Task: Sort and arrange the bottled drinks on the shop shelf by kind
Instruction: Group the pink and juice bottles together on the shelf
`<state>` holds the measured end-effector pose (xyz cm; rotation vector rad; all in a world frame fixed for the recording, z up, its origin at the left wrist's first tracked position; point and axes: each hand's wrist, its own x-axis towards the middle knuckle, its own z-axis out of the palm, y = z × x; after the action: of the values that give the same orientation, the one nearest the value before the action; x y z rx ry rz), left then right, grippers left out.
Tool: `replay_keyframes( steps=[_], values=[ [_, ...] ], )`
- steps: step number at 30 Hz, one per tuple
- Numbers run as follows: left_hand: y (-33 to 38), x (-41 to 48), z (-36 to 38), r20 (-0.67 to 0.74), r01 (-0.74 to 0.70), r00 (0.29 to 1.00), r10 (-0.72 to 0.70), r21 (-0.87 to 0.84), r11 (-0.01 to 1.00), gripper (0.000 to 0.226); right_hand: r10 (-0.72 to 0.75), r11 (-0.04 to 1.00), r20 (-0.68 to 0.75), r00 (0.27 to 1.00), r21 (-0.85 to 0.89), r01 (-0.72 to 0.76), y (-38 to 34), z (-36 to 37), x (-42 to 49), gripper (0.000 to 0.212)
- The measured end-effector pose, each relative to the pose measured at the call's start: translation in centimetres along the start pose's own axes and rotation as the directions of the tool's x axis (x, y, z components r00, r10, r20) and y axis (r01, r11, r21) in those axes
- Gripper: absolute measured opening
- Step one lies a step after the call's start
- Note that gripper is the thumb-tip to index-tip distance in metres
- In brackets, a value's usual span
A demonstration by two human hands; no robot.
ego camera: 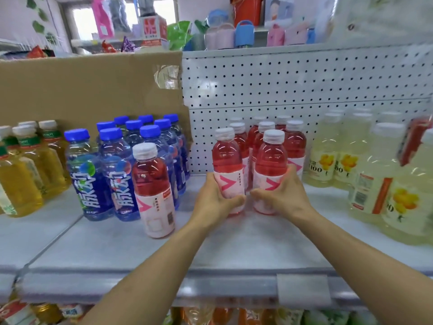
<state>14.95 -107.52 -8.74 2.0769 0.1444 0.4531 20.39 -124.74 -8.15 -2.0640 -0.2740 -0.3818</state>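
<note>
On the grey shelf (234,245) stands a group of pink drink bottles with white caps. My left hand (212,202) grips the front left pink bottle (226,158) low on its label. My right hand (284,198) grips the front right pink bottle (270,160) the same way. Both bottles stand upright at the front of the pink group (293,141). One more pink bottle (152,191) stands apart to the left, right in front of the blue bottles (131,156).
Yellow tea bottles (28,174) fill the shelf's far left. Pale lemon bottles (375,179) crowd the right side. A cardboard sheet (89,87) and white pegboard (293,83) form the back wall. A price tag holder (304,289) sits on the front rail.
</note>
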Motion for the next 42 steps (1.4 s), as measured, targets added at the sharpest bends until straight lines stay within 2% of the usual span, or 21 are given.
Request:
replay_keyframes(
  steps=[7,10,12,14,15,17,18,19,20,22,24,26,28,30,32,35,39,41,42],
  values=[
    [-0.9,1.0,0.7,0.019,0.029,0.999,-0.030,0.048,0.998,0.072,0.034,0.999,-0.016,0.999,-0.037,-0.035,0.6,0.5,0.5,0.086],
    [-0.3,0.3,0.4,0.055,0.019,0.998,-0.026,0.112,0.993,0.080,0.057,0.997,0.024,0.998,-0.050,-0.056,0.5,0.1,0.3,0.083],
    [0.3,-1.2,-0.3,0.042,-0.022,0.999,0.013,0.212,0.977,0.082,0.056,0.998,0.069,0.996,0.012,-0.057,0.4,-0.3,0.1,0.080],
    [0.5,-3.7,-1.7,-0.070,-0.140,0.982,0.173,0.336,0.932,0.076,0.032,0.998,0.047,0.998,0.048,-0.035,0.3,-0.6,-0.5,0.085],
    [0.5,-5.1,-2.7,-0.157,-0.218,0.941,0.299,0.395,0.892,0.071,0.012,1.000,-0.013,1.000,0.028,-0.011,0.0,-0.6,-1.0,0.088],
    [-0.1,-7.0,-5.0,-0.370,-0.281,0.797,0.477,0.471,0.836,0.062,-0.083,0.997,-0.189,0.979,-0.004,0.083,-0.9,-0.5,-2.2,0.087],
    [-0.7,-7.5,-6.3,-0.480,-0.257,0.734,0.480,0.458,0.851,0.062,-0.164,0.985,-0.272,0.948,0.010,0.173,-1.5,-0.3,-3.0,0.083],
    [-1.3,-7.6,-7.7,-0.563,-0.214,0.709,0.424,0.401,0.891,0.065,-0.243,0.963,-0.327,0.913,0.030,0.267,-2.2,0.0,-3.7,0.078],
    [-1.9,-7.5,-9.0,-0.607,-0.157,0.722,0.332,0.324,0.933,0.068,-0.308,0.937,-0.343,0.887,0.054,0.346,-3.1,0.5,-4.6,0.074],
    [-2.9,-7.1,-10.8,-0.537,-0.010,0.837,0.109,0.184,0.983,0.071,-0.399,0.896,-0.253,0.881,0.098,0.434,-4.9,1.7,-6.4,0.068],
    [-3.6,-6.7,-11.4,-0.354,0.111,0.932,-0.071,0.094,0.989,0.062,-0.442,0.889,-0.075,0.894,0.100,0.448,-6.3,3.2,-8.3,0.064],
    [-4.2,-6.2,-11.7,-0.260,0.171,0.954,-0.150,0.059,0.984,0.056,-0.434,0.901,0.147,0.889,0.069,0.428,-7.2,4.5,-9.7,0.064],
    [-4.1,-6.0,-12.0,-0.227,0.188,0.960,-0.162,0.095,0.978,0.060,-0.352,0.930,0.337,0.873,0.023,0.366,-7.8,5.4,-10.5,0.073],
    [-3.4,-6.0,-11.6,-0.198,0.172,0.970,-0.141,0.149,0.974,0.068,-0.262,0.955,0.431,0.864,-0.012,0.296,-7.9,6.2,-10.8,0.083],
    [-2.2,-6.6,-10.1,-0.169,0.106,0.983,-0.073,0.194,0.975,0.069,-0.217,0.974,0.455,0.864,0.041,0.223,-8.0,6.5,-11.1,0.087],
    [-0.1,-7.5,-6.5,-0.136,0.004,0.990,0.027,0.229,0.973,0.063,-0.159,0.987,0.336,0.928,0.087,0.137,-7.3,5.3,-11.0,0.081],
    [1.2,-7.2,-2.3,0.008,-0.012,1.000,0.012,0.023,1.000,0.070,-0.117,0.993,0.213,0.970,0.011,0.117,-5.4,1.1,-10.4,0.078],
    [1.5,-7.0,-1.1,0.089,0.002,0.996,0.005,-0.078,0.997,0.072,-0.091,0.995,0.182,0.979,0.047,0.084,-4.3,-0.8,-10.0,0.074],
    [1.6,-7.0,-0.7,0.085,-0.020,0.996,0.029,-0.100,0.995,0.070,-0.080,0.995,0.174,0.982,0.067,0.069,-3.7,-1.8,-9.8,0.070]
  ],
)
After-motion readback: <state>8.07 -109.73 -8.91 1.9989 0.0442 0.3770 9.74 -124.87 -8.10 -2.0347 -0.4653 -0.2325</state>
